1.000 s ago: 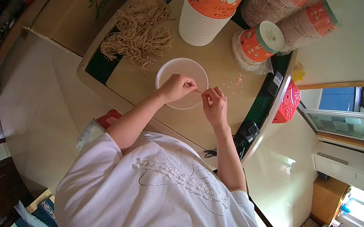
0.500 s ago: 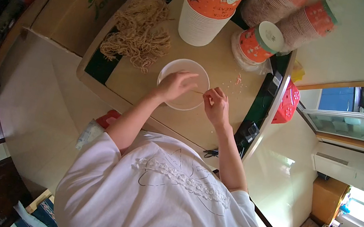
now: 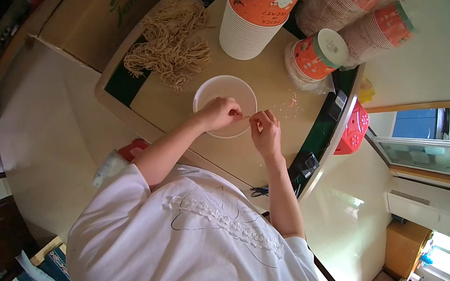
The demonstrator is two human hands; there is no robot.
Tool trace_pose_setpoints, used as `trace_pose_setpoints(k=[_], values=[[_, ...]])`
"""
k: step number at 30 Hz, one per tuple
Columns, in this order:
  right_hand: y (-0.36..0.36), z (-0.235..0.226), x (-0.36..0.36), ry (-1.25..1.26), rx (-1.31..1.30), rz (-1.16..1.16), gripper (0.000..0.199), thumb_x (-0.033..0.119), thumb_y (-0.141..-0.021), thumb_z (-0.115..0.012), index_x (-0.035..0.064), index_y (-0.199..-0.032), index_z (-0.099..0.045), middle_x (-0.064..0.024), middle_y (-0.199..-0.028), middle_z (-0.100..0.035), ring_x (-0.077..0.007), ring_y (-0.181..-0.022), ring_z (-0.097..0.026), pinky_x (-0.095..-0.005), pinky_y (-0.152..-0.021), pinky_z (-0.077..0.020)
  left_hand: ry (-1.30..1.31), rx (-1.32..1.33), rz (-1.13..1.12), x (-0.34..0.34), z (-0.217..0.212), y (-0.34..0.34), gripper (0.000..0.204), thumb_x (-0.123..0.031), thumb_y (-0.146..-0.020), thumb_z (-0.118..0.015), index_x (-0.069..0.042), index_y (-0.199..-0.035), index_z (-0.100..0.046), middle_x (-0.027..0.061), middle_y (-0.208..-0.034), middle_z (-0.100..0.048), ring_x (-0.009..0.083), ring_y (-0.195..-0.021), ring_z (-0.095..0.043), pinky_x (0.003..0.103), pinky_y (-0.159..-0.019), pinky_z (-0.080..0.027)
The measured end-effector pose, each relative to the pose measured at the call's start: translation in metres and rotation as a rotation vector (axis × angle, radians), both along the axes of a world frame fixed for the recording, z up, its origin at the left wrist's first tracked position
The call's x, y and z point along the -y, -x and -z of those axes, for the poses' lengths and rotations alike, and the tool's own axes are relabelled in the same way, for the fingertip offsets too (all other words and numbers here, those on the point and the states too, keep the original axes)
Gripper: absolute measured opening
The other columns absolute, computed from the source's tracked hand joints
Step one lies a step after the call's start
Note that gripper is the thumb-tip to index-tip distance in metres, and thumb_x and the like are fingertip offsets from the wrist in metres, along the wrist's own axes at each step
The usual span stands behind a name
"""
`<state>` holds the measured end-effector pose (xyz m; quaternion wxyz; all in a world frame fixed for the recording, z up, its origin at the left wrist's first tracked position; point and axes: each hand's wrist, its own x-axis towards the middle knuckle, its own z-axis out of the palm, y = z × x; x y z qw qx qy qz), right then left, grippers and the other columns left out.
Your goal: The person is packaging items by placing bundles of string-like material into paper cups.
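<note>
Pinches a short tan strand [image 3: 246, 118] between thumb and fingertips of left hand [image 3: 221, 114] and right hand [image 3: 266, 133], both narrow, nearly meeting. Holds strand over right side of round white bowl [image 3: 229, 81], set near the front of a table [image 3: 259, 167] with brown top cover and dark green edging. Bowl partly hidden under left hand. To the left, see loose heap of tan string [image 3: 173, 42]; beyond bowl, tall stack of white paper buckets [image 3: 246, 36], topped in orange and green with dark printed lettering, upside down from here. To the right of that, find a shorter orange-and-green tub [image 3: 314, 57] in clear plastic, then more stacked buckets [image 3: 343, 5] behind. Note scattered pink bits [image 3: 294, 100] right of bowl. At right edge, spot black adapter [image 3: 335, 104] with pale label, too small to read, and red plastic basket [image 3: 352, 133] beyond. At far left, note cardboard box [image 3: 89, 8] with green logo and lettering.
</note>
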<state>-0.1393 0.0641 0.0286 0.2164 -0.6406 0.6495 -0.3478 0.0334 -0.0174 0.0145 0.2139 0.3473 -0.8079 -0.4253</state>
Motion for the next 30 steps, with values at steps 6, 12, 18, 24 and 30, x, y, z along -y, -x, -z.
trace_pose_setpoints(k=[6, 12, 18, 24, 30], values=[[-0.007, -0.008, 0.004, 0.144, -0.051, -0.032, 0.007, 0.004, -0.075, -0.065, 0.0052, -0.081, -0.063, -0.0106, -0.080, -0.059, -0.0249, -0.070, -0.059, -0.0354, -0.063, -0.0463, -0.341, -0.104, 0.044, 0.002, 0.003, -0.001, 0.010, -0.012, -0.083, -0.064, -0.001, -0.085, -0.065, 0.0054, -0.082, -0.065, 0.0130, -0.073, -0.061, 0.027, -0.067, -0.048], [-0.004, 0.003, 0.003, -0.048, 0.253, -0.036, 0.008, 0.005, -0.081, -0.063, 0.0043, -0.088, -0.066, -0.0081, -0.080, -0.058, -0.0163, -0.067, -0.055, -0.0257, -0.057, -0.0419, -0.475, -0.310, -0.109, 0.005, 0.001, -0.001, 0.010, -0.010, -0.085, -0.062, -0.001, -0.084, -0.065, 0.0000, -0.079, -0.065, 0.0076, -0.069, -0.057, 0.025, -0.064, -0.047], [0.002, 0.024, 0.004, -0.121, 0.467, 0.005, 0.008, 0.005, -0.084, -0.060, 0.0050, -0.090, -0.066, -0.0052, -0.078, -0.057, -0.0112, -0.067, -0.052, -0.0241, -0.056, -0.0383, -0.507, -0.341, -0.095, 0.006, 0.006, -0.010, 0.008, -0.008, -0.083, -0.063, -0.004, -0.089, -0.068, -0.0025, -0.077, -0.063, 0.0039, -0.067, -0.053, 0.020, -0.062, -0.045], [0.002, 0.020, 0.005, -0.068, 0.386, -0.020, 0.009, 0.004, -0.083, -0.059, 0.0044, -0.090, -0.065, -0.0062, -0.080, -0.059, -0.0143, -0.069, -0.055, -0.0256, -0.058, -0.0411, -0.321, -0.274, -0.058, -0.001, -0.011, -0.002, 0.015, -0.007, -0.078, -0.068, -0.006, -0.093, -0.069, -0.0026, -0.074, -0.062, 0.0036, -0.062, -0.051, 0.020, -0.059, -0.043], [-0.003, 0.003, 0.003, -0.009, 0.182, -0.064, 0.007, 0.000, -0.080, -0.058, 0.0025, -0.085, -0.063, -0.0114, -0.080, -0.060, -0.0243, -0.070, -0.058, -0.0313, -0.063, -0.0463, -0.209, -0.356, -0.256, -0.001, 0.008, 0.001, 0.008, -0.010, -0.078, -0.069, -0.005, -0.085, -0.068, 0.0006, -0.074, -0.063, 0.0067, -0.062, -0.052, 0.023, -0.057, -0.043]])
